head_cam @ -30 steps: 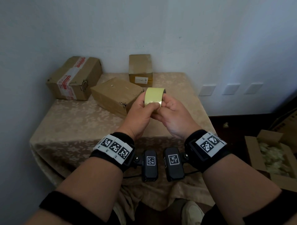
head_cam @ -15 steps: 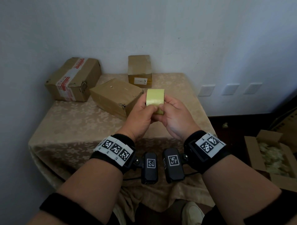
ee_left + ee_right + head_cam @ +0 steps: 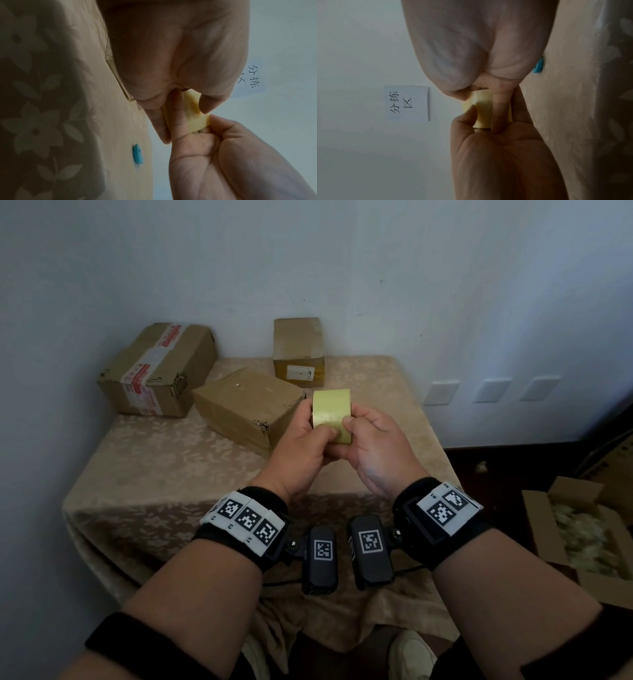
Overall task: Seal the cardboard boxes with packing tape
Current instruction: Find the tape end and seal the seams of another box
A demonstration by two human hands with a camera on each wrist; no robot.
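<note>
Tape roll (image 3: 331,416) gripped by both hands, above table edge (image 3: 178,501)

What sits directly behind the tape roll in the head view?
The middle cardboard box lies just behind and left of the tape roll; the left hand covers its near corner.

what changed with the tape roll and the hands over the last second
The yellow-green roll of packing tape was turned in the grip: a second ago its open core showed at the top, now only its broad outer band faces the camera. The left hand and right hand kept holding it, thumbs shifting across the band. Nothing was let go. The three brown cardboard boxes and beige patterned tablecloth stayed put.
</note>
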